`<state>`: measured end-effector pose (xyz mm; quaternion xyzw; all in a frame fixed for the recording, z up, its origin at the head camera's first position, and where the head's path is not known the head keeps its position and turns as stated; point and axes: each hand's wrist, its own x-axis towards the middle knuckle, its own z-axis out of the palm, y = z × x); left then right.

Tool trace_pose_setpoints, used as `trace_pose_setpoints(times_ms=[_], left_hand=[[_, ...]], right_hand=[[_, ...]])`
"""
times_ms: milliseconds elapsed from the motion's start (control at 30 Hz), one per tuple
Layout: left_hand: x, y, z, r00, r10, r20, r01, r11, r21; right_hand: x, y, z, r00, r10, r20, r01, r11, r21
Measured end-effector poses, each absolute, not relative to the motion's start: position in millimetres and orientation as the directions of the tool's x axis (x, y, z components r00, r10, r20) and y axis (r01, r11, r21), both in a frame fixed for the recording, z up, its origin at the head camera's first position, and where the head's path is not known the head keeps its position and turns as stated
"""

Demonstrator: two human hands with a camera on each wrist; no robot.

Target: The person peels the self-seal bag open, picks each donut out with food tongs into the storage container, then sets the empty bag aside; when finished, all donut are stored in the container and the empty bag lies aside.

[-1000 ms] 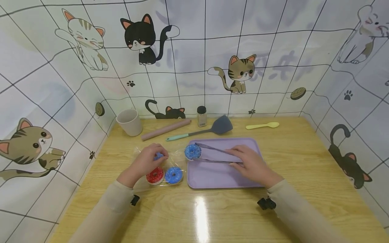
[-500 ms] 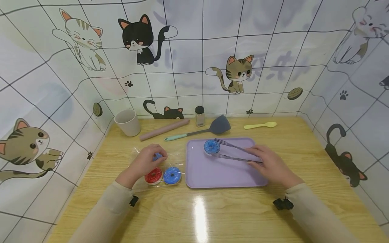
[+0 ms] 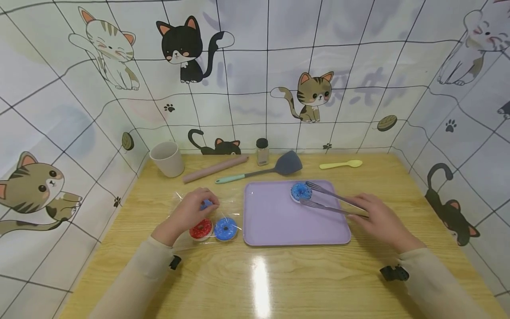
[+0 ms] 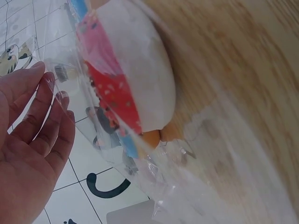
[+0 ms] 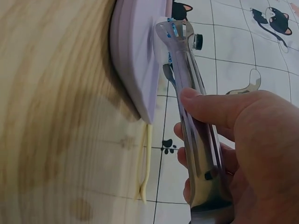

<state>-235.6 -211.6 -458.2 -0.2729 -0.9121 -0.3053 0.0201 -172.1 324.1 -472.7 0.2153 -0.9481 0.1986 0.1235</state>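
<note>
Tongs (image 3: 332, 201) in the right hand (image 3: 380, 221) pinched a blue donut (image 3: 301, 191) at the far side of the purple tray (image 3: 279, 221). The left hand (image 3: 187, 215) lay with relaxed fingers on a clear bag (image 3: 223, 212) of donuts on the counter (image 3: 259, 279).

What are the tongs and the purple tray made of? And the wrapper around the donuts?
The tongs look like shiny metal, probably steel: silver-grey, with bright glints in the right wrist view. The purple tray looks like matte plastic or silicone, smooth with a soft rounded rim; which one is unclear. The wrapper around the red donut seems thin clear plastic film, see-through, crinkled and shiny.
</note>
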Motion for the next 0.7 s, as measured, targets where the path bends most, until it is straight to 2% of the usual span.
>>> trace_pose_setpoints(times_ms=[433, 700], left_hand=[[-235.6, -212.1, -458.2, -0.847, 0.498, 0.187, 0.511, 0.662, 0.548], [-236.1, -210.6, -458.0, -0.844, 0.497, 0.200, 0.521, 0.671, 0.528]], right_hand=[[-162.8, 344.6, -478.0, -0.918, -0.291, 0.268, -0.372, 0.865, -0.337], [-159.7, 346.0, -481.0, -0.919, -0.290, 0.269, -0.372, 0.864, -0.339]])
